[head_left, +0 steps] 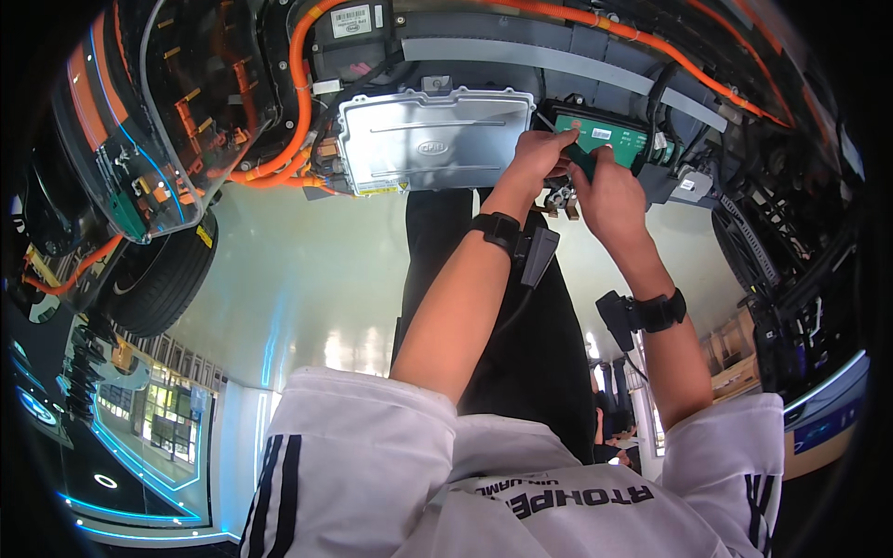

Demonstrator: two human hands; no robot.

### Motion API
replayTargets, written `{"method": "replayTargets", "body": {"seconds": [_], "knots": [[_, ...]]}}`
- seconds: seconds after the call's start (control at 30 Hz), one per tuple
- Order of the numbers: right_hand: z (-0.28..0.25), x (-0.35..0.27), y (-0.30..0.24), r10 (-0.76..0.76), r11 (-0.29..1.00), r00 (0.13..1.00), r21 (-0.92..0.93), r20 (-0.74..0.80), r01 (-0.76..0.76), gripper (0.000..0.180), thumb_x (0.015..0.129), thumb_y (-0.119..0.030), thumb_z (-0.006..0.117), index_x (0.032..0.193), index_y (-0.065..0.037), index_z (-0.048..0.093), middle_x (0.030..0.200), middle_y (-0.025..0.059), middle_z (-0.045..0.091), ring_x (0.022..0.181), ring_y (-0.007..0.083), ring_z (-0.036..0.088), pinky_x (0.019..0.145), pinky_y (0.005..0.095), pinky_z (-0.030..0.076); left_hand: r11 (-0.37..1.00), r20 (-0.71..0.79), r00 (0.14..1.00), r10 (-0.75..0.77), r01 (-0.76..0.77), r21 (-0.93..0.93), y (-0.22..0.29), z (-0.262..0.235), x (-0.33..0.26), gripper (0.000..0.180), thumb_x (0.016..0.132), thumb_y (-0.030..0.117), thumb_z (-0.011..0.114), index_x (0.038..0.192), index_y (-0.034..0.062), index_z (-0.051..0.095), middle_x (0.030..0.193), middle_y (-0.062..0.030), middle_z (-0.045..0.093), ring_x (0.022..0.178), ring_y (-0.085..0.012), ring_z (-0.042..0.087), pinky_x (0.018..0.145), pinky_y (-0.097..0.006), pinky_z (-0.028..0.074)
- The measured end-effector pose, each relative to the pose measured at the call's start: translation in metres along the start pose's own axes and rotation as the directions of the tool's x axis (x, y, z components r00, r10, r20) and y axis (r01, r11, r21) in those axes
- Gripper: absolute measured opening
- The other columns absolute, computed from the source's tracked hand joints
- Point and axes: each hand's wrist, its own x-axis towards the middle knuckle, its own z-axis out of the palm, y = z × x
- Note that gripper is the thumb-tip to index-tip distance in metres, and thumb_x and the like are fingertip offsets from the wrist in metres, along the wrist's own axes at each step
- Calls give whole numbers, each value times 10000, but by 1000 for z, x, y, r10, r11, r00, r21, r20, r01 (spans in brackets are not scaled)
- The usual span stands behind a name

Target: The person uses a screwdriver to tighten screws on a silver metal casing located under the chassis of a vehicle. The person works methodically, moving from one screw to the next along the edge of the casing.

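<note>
Close handwork beside a silver case.
The left hand curls, whether gripping anything cannot be told; the right hand appears to pinch a dark green piece before the green-faced module. Handling that piece seems the step; the next move calls for steady fingertip control.

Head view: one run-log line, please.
left hand: at green panel | right hand: at green panel | grips: unclear | left: silver box, orange cable
</note>
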Motion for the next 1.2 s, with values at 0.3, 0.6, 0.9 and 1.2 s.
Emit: {"method": "replayTargets", "body": {"seconds": [0.3,0.6,0.9,1.2], "knots": [[11,0,-23,105,938,993,325,55,-117,413,911,-382,502,1012,19,520,791,174,598,647,258,582,543,337,436,931,34,999,-15,27,-364,-14,-8,16,245,912,236,562,992,9,611,850,-115,642,692,-155,579,554,-286,449],[-4,21,11,138,185,749,726,648,-663,414,928,-438,460,1073,-50,482,665,14,492,476,55,413,383,225,270,927,236,972,15,75,-367,-7,-14,9,267,947,283,526,1053,45,586,876,-73,653,830,-164,590,816,-303,451],[-1,9,-11,263,299,814,758,518,-579,355,965,-364,404,1077,-37,483,682,48,529,482,82,437,394,229,296,941,111,994,13,25,-337,-6,-11,7,414,897,366,610,1015,-30,587,955,-109,645,823,-177,608,762,-315,497],[4,-8,-28,294,705,912,578,287,-410,361,912,-384,531,1013,-41,489,699,48,554,478,85,469,390,225,315,973,161,987,2,36,-229,-4,-9,-3,344,987,280,435,1177,-3,475,1091,-152,641,965,-219,601,847,-336,454]]}}
